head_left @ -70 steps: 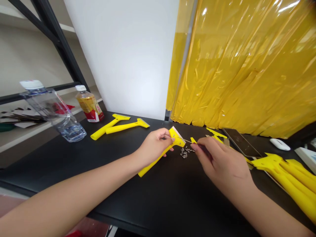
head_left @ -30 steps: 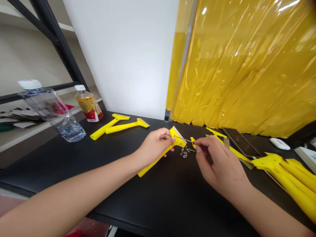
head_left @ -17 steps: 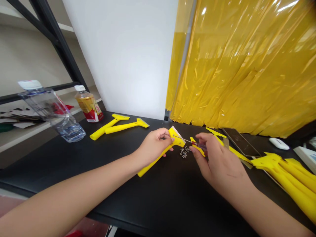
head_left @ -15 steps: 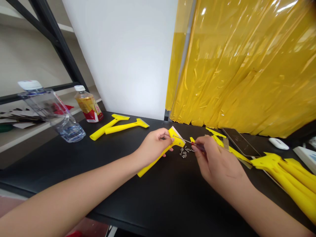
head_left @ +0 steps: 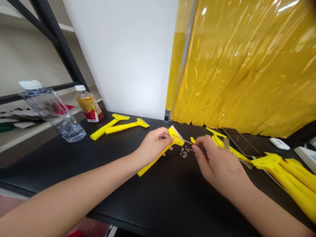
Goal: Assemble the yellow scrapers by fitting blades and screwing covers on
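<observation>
My left hand [head_left: 156, 144] is closed around a yellow scraper [head_left: 151, 167] just below its head, which has a pale blade along the far edge. In my right hand [head_left: 214, 157] is a screwdriver [head_left: 185, 141], its dark handle mostly covered by my fingers. The thin shaft reaches left to the scraper's head, its tip at a screw there. Small loose screws [head_left: 184, 152] lie in a pile on the black table [head_left: 158, 200], between my hands. Two more yellow scrapers [head_left: 125, 126] rest behind my left hand.
A clear water bottle [head_left: 66, 121] and a red-labelled drink bottle [head_left: 89, 104] stand at the left. On the right lie several yellow scraper handles [head_left: 278, 168], a phone [head_left: 240, 141] and a white earphone case [head_left: 279, 143]. A white panel [head_left: 123, 56] and yellow plastic sheeting [head_left: 242, 65] rise behind.
Almost nothing differs. The scraper's head has tilted very slightly, and my right hand has turned a little on the screwdriver, with the tip staying at the head.
</observation>
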`<action>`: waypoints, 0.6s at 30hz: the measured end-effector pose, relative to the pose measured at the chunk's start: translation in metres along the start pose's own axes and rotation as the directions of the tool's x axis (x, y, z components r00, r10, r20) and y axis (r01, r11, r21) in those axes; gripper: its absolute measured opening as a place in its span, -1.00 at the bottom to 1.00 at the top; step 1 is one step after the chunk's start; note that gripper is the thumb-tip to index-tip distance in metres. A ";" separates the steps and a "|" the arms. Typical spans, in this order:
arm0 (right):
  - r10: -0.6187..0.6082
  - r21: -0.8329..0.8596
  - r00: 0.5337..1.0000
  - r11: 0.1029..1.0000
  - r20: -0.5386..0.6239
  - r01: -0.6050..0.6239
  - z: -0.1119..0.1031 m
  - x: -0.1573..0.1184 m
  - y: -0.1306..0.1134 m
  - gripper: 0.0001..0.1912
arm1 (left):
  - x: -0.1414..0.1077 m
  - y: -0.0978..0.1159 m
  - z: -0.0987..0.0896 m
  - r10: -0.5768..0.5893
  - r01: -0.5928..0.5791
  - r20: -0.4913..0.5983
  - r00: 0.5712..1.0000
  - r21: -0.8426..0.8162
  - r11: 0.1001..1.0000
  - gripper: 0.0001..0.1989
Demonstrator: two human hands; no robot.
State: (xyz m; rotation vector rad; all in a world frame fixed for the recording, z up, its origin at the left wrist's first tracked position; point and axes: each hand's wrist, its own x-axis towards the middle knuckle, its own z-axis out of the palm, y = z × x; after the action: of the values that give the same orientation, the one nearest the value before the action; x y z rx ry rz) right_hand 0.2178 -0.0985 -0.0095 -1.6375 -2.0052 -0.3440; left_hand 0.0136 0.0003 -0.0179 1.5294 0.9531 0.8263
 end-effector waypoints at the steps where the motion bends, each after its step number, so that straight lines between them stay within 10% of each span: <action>1: -0.002 0.025 1.000 1.000 -0.005 0.002 0.000 0.000 0.000 -0.80 | 0.000 -0.001 0.000 0.005 -0.005 -0.002 1.000 -0.001 1.000 -0.81; 18: -0.081 -0.023 0.997 0.996 0.007 0.081 0.000 0.001 0.006 -0.77 | -0.001 0.000 0.000 0.013 -0.014 0.007 1.000 0.081 0.997 -0.80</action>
State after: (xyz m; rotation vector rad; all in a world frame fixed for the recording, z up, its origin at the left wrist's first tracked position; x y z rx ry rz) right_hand 0.2230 -0.0962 -0.0100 -1.5760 -2.0838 -0.3930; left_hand 0.0128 -0.0001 -0.0182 1.6089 0.9825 0.8002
